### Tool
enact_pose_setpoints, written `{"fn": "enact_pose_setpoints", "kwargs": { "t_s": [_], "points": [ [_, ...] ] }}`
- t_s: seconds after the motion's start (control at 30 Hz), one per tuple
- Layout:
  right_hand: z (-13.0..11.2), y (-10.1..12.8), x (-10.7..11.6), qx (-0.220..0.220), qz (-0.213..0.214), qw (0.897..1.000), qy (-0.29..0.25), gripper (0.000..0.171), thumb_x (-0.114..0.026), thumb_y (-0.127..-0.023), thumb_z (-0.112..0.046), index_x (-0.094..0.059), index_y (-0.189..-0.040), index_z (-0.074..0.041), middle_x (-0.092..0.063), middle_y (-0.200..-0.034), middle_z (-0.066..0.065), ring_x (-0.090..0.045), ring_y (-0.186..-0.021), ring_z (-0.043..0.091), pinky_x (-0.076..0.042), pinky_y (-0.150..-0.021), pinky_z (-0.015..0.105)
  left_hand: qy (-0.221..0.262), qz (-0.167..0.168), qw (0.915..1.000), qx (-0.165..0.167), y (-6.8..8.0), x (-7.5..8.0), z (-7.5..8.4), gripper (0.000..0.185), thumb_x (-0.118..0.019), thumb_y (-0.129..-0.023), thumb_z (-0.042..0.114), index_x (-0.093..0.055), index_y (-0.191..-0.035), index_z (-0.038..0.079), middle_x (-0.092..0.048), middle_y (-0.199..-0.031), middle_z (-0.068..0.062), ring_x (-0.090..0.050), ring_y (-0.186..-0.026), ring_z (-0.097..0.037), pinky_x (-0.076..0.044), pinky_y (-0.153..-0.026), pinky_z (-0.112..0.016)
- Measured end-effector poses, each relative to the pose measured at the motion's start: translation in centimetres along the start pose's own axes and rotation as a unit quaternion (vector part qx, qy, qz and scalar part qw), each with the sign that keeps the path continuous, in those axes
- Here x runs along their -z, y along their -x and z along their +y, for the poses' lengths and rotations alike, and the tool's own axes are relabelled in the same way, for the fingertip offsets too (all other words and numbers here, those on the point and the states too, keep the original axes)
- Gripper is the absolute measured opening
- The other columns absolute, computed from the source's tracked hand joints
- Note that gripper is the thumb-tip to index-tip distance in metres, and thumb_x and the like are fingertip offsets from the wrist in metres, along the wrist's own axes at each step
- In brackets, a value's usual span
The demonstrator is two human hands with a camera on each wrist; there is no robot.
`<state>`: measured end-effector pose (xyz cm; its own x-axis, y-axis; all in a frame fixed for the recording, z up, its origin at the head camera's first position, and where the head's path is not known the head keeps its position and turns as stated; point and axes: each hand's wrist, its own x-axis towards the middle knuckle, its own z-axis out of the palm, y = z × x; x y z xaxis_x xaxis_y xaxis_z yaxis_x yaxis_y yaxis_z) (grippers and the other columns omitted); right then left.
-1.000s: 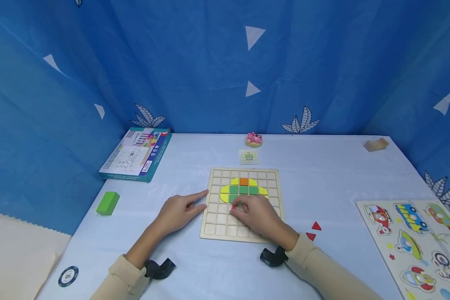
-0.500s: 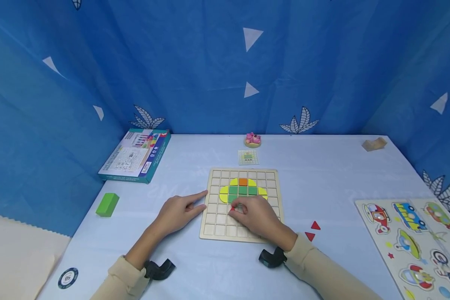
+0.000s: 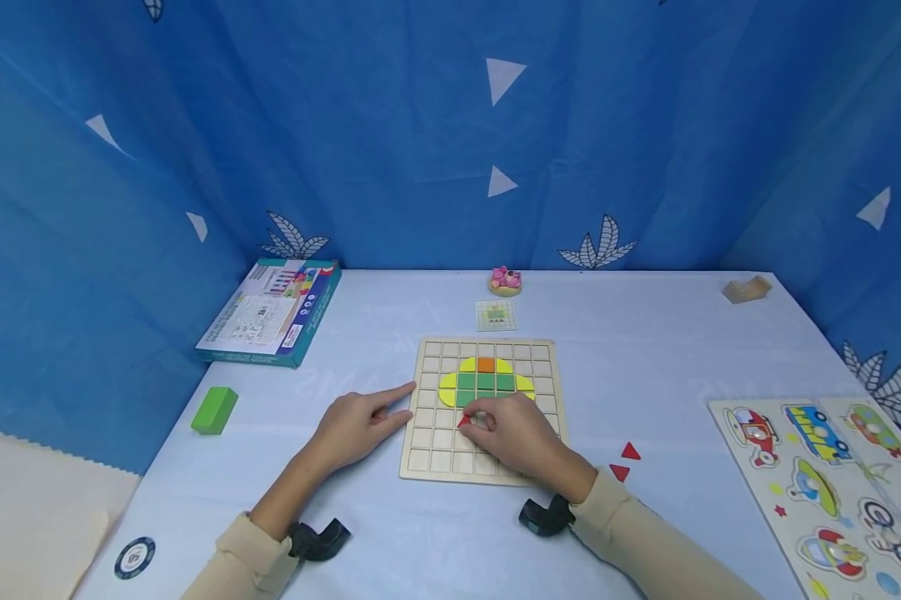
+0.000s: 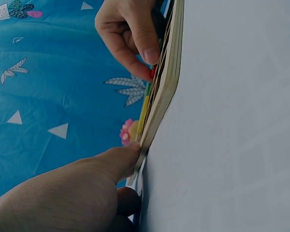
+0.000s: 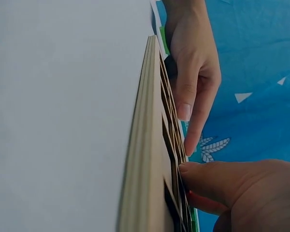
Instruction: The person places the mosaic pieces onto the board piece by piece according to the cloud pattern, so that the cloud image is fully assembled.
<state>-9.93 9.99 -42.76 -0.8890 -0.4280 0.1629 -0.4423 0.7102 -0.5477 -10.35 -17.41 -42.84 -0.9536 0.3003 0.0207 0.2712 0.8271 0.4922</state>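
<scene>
A wooden grid board [image 3: 429, 460] lies on the table, with green square tiles [image 3: 486, 381], an orange square tile [image 3: 486, 364] and yellow rounded tiles [image 3: 447, 389] set in its cells. My right hand [image 3: 521, 429] is over the board and pinches a small red triangle tile [image 3: 463, 422] between thumb and index finger, just below the green tiles. Part of that tile is hidden by the fingertips. At the board's left edge, my left hand [image 3: 356, 425] touches the rim with thumb and extended index finger. Two more red triangle tiles [image 3: 630, 451] lie right of the board.
Behind the board are a small pattern card [image 3: 496, 316] and a pink figurine [image 3: 506, 282]. A boxed set [image 3: 270, 312] and a green block [image 3: 214, 410] stand left. On the right lie a picture puzzle board [image 3: 788, 467] and a wooden block [image 3: 747, 289].
Both hands stay in nearly the same place. The right fingertips shift slightly at the red triangle tile, and more of it shows now. The whole view drifts a little.
</scene>
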Motion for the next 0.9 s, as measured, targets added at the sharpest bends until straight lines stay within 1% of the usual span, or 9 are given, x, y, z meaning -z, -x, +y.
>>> {"fn": "enact_pose_setpoints", "kwargs": {
  "t_s": [0.13,0.27,0.37,0.5,0.6,0.7,0.8,0.9],
  "points": [
    [-0.1,0.0,0.1,0.003,-0.004,1.000,0.006,0.020,-0.082,-0.088,-0.031,-0.081,-0.105,-0.020,-0.037,-0.048,-0.015,-0.036,-0.044,0.002,-0.026,-0.047,0.023,0.002,0.001,1.0000,0.000,0.1,0.0,-0.1,0.050,-0.070,-0.097,0.045,-0.062,-0.144,0.031,-0.043,-0.054,0.011,-0.038,-0.048,-0.009,-0.030,-0.052,-0.026],
    [0.0,0.1,0.2,0.008,0.002,1.000,0.001,0.020,-0.083,-0.088,-0.029,-0.081,-0.106,-0.021,-0.037,-0.047,-0.015,-0.036,-0.044,0.001,-0.027,-0.046,0.023,0.001,0.005,1.0000,-0.003,0.1,0.0,-0.1,0.049,-0.070,-0.097,0.045,-0.062,-0.143,0.031,-0.043,-0.054,0.011,-0.037,-0.048,-0.009,-0.029,-0.052,-0.026],
    [0.2,0.2,0.2,0.008,0.008,1.000,-0.021,0.020,-0.083,-0.087,-0.028,-0.081,-0.106,-0.020,-0.035,-0.047,-0.015,-0.034,-0.044,0.001,-0.027,-0.046,0.023,0.001,0.006,1.0000,-0.003,0.1,-0.1,-0.1,0.049,-0.070,-0.097,0.045,-0.062,-0.143,0.031,-0.043,-0.054,0.011,-0.037,-0.048,-0.008,-0.029,-0.051,-0.026],
    [0.5,0.3,0.8,-0.003,0.015,0.997,-0.070,0.019,-0.082,-0.088,-0.024,-0.081,-0.106,-0.019,-0.030,-0.048,-0.015,-0.027,-0.045,0.001,-0.024,-0.047,0.023,0.000,0.007,1.0000,-0.004,0.1,-0.2,-0.1,0.049,-0.070,-0.097,0.046,-0.062,-0.143,0.030,-0.043,-0.054,0.011,-0.037,-0.048,-0.008,-0.029,-0.051,-0.026],
    [0.4,0.5,1.8,-0.019,0.022,0.995,-0.100,0.019,-0.082,-0.089,-0.022,-0.081,-0.107,-0.017,-0.028,-0.048,-0.013,-0.024,-0.044,0.003,-0.022,-0.047,0.023,0.001,0.007,1.0000,-0.003,0.1,-0.2,-0.1,0.049,-0.070,-0.097,0.046,-0.062,-0.143,0.031,-0.043,-0.054,0.011,-0.037,-0.048,-0.008,-0.029,-0.052,-0.026],
    [-0.1,0.8,3.2,-0.036,0.027,0.993,-0.111,0.021,-0.083,-0.088,-0.022,-0.081,-0.108,-0.016,-0.029,-0.048,-0.009,-0.027,-0.042,0.007,-0.023,-0.046,0.024,0.003,0.005,1.0000,0.000,0.1,-0.3,-0.1,0.050,-0.070,-0.097,0.047,-0.062,-0.143,0.031,-0.043,-0.054,0.011,-0.038,-0.048,-0.009,-0.030,-0.052,-0.026],
    [-0.4,1.6,4.8,-0.048,0.030,0.993,-0.104,0.023,-0.084,-0.088,-0.022,-0.081,-0.110,-0.016,-0.030,-0.049,-0.007,-0.030,-0.041,0.009,-0.024,-0.045,0.025,0.001,0.003,1.0000,0.001,0.1,-0.3,-0.1,0.050,-0.070,-0.097,0.047,-0.062,-0.143,0.031,-0.044,-0.054,0.011,-0.038,-0.048,-0.009,-0.030,-0.052,-0.026],
    [-0.2,2.7,6.4,-0.049,0.043,0.994,-0.088,0.023,-0.085,-0.087,-0.021,-0.081,-0.109,-0.016,-0.030,-0.049,-0.008,-0.030,-0.042,0.009,-0.025,-0.045,0.025,-0.001,0.004,1.0000,0.001,0.1,-0.2,0.0,0.050,-0.070,-0.096,0.046,-0.062,-0.143,0.031,-0.044,-0.055,0.011,-0.039,-0.049,-0.009,-0.031,-0.053,-0.027]
  ]
}}
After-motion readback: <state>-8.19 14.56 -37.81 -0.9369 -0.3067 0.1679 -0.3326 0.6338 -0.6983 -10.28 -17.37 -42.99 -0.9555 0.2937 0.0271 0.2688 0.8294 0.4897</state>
